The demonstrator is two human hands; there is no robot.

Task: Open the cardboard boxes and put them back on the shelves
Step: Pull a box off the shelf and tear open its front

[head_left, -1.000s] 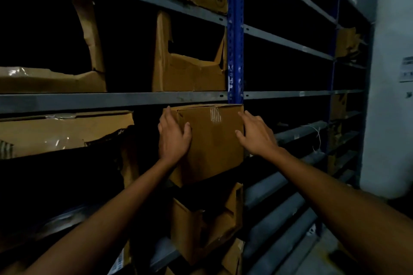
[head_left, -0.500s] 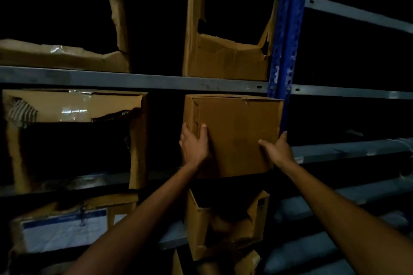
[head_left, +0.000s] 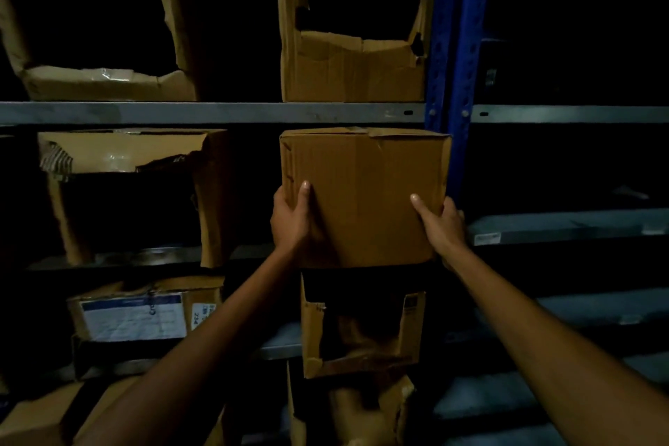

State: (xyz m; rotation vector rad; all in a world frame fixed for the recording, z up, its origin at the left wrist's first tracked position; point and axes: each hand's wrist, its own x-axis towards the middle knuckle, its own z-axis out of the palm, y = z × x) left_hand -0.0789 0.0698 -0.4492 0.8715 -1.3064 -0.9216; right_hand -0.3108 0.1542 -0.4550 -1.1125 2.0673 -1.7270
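Two hands on one closed brown cardboard box (head_left: 362, 192), square-faced, smooth, its top flaps creased and sealed. The left hand (head_left: 291, 217) grasps the lower left edge with the thumb flat on the front; the right hand (head_left: 440, 224) grasps the lower right edge the same way. The box sits just under the grey metal shelf beam (head_left: 217, 112), tight beside the blue perforated steel upright (head_left: 452, 29); whether it rests on a shelf, I cannot tell. Above it stands a ragged torn-open cardboard box (head_left: 347, 72), and left of it a crumpled box with a ripped front (head_left: 134, 156). Directly below is a cut-fronted brown box (head_left: 362, 337). Lower left, a box with a white, blue-banded label (head_left: 134, 319), its print too blurred to read.
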